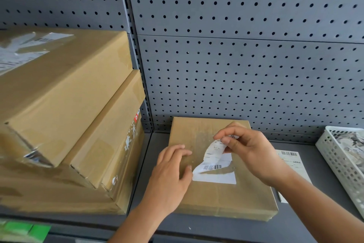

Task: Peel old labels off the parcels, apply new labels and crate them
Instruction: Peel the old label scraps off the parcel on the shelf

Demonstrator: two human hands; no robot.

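Head view, looking down, shows us something green (29, 231) at the bottom left corner, below the front edge of a dark grey shelf (216, 231). On the shelf, close to us, lies a flat brown parcel (216, 199). Our left hand (171, 171) lies flat on the left side of the parcel, fingers stretched out and pressing down, holding nothing. Our right hand (250, 152) is above the middle of the parcel, and its thumb and first fingers pinch the top end of the old label (214, 161). That end is lifted off the box and curls up in the air. The lower end, with the black bar code, is stuck to the box, and we see a white patch under the lifted part. Just to the right of the parcel, a white paper sheet (293, 162) with a bar code lies flat on the shelf, partly hidden by our right arm. Farther right stands a white basket (334, 156) with holes in its wall and torn paper bits (352, 142) inside. On the left is a tall stack of brown boxes (65, 104), some with tape and bits of label on them. Behind everything is a grey wall full of little holes (236, 65).
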